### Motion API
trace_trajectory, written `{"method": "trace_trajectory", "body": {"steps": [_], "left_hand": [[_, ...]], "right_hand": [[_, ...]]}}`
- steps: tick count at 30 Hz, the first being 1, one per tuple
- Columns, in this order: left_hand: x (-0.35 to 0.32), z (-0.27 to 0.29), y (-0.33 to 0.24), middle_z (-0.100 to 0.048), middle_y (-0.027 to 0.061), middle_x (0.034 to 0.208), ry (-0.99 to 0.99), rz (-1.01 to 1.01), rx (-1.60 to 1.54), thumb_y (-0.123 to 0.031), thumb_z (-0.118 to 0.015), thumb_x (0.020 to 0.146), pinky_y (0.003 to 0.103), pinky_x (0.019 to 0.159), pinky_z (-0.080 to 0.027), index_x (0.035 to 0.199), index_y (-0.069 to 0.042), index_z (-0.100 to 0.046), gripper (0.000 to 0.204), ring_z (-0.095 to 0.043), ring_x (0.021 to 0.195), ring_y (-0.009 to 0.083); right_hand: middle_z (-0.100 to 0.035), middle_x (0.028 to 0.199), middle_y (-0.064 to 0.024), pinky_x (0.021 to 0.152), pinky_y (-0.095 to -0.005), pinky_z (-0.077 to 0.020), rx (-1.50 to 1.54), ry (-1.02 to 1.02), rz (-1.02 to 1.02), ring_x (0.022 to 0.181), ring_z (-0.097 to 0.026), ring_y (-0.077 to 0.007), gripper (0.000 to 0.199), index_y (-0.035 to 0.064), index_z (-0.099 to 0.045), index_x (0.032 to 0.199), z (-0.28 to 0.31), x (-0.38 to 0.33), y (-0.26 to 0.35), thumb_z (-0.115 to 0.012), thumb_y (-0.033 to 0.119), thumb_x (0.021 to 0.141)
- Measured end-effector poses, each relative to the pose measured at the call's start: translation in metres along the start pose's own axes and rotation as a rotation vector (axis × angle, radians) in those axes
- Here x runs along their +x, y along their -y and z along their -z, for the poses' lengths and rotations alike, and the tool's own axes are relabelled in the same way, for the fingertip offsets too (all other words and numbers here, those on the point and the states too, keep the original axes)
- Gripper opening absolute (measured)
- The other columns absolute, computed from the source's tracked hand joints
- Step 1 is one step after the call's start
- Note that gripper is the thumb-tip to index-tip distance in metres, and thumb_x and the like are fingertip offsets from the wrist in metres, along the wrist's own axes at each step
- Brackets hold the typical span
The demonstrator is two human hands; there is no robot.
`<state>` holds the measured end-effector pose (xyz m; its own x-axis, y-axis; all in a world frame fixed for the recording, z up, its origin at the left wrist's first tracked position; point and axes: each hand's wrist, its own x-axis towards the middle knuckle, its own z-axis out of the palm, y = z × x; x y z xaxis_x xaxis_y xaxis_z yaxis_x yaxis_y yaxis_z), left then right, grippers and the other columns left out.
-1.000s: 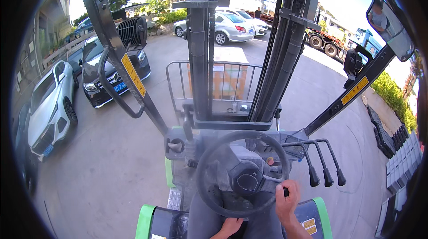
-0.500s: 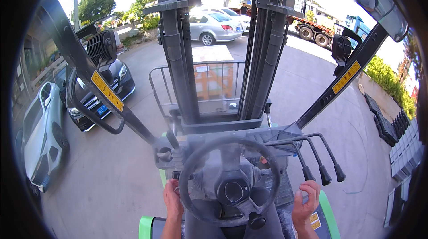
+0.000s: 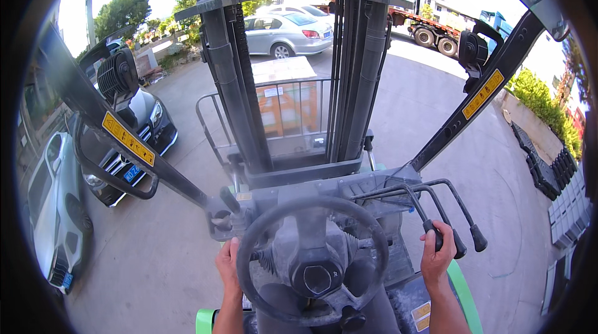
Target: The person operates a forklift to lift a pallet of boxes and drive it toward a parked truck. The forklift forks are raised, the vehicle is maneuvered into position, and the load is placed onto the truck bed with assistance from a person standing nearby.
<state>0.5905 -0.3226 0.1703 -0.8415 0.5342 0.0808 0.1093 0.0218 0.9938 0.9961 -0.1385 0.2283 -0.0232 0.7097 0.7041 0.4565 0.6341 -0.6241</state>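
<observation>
My left hand is beside the left rim of the black steering wheel, thumb upward. The rim partly hides its fingers, so I cannot tell whether they grip the rim or a stalk behind it. On the right, my right hand is closed around the black knob of the nearest control lever. Two more bent levers with black knobs stand just right of it, one knob farthest out. Beyond the dashboard rises the forklift mast. An orange crate-like load with a pale top sits behind the guard bars.
A dark car and a white car are parked at left. A silver car stands beyond the load, with a flatbed truck at far right. Stacked grey blocks and black items line the right side.
My right hand has moved forward and closed on the nearest lever's knob. My left hand is slightly farther left and higher. The whole view has shifted slightly.
</observation>
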Motion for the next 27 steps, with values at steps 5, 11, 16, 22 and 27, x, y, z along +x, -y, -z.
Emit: {"method": "trace_trajectory", "body": {"steps": [5, 11, 16, 22, 27], "left_hand": [[0.001, -0.008, -0.004, -0.046, -0.0063, 0.069, -0.048, -0.093, -0.072, -0.027, -0.055, 0.109, 0.029, 0.057, -0.034, 0.074, -0.003, -0.051, 0.043, -0.038, 0.068, 0.0058], [0.004, -0.008, -0.007, -0.045, -0.0064, 0.069, -0.071, -0.072, -0.031, -0.028, -0.054, 0.110, 0.028, 0.057, -0.032, 0.073, -0.005, -0.050, 0.044, -0.037, 0.068, 0.0052], [0.009, -0.005, -0.010, -0.044, -0.0064, 0.069, -0.075, -0.098, -0.032, -0.028, -0.054, 0.110, 0.028, 0.056, -0.032, 0.073, -0.006, -0.048, 0.044, -0.036, 0.067, 0.0054], [0.014, 0.002, -0.012, -0.044, -0.0059, 0.068, -0.074, -0.102, -0.005, -0.028, -0.055, 0.110, 0.029, 0.055, -0.032, 0.072, -0.006, -0.046, 0.045, -0.037, 0.067, 0.0059], [0.017, 0.005, -0.012, -0.044, -0.0057, 0.068, -0.074, -0.106, 0.006, -0.027, -0.055, 0.110, 0.029, 0.055, -0.032, 0.072, -0.006, -0.046, 0.045, -0.037, 0.066, 0.0062]], "right_hand": [[-0.065, 0.085, -0.0114, 0.061, -0.0326, -0.0505, -0.003, -0.025, 0.007, 0.066, -0.066, -0.0184, 0.014, -0.0008, -0.061, 0.111, -0.014, 0.033, 0.016, -0.060, 0.001, 0.098], [-0.065, 0.088, -0.0105, 0.062, -0.0306, -0.0507, -0.029, -0.027, 0.015, 0.065, -0.066, -0.0159, 0.011, -0.0007, -0.062, 0.111, -0.026, 0.055, 0.021, -0.057, 0.003, 0.101], [-0.065, 0.088, -0.0095, 0.062, -0.0291, -0.0501, -0.048, -0.035, 0.017, 0.065, -0.065, -0.0140, 0.011, -0.0005, -0.063, 0.110, -0.027, 0.057, 0.025, -0.056, 0.004, 0.102], [-0.064, 0.087, -0.0093, 0.062, -0.0293, -0.0498, -0.028, -0.040, 0.001, 0.065, -0.065, -0.0144, 0.011, -0.0004, -0.062, 0.110, -0.030, 0.053, 0.034, -0.057, 0.004, 0.101], [-0.064, 0.087, -0.0099, 0.062, -0.0310, -0.0506, -0.012, -0.020, -0.011, 0.066, -0.067, -0.0160, 0.013, -0.0006, -0.062, 0.112, -0.030, 0.051, 0.034, -0.059, 0.003, 0.099]]}}
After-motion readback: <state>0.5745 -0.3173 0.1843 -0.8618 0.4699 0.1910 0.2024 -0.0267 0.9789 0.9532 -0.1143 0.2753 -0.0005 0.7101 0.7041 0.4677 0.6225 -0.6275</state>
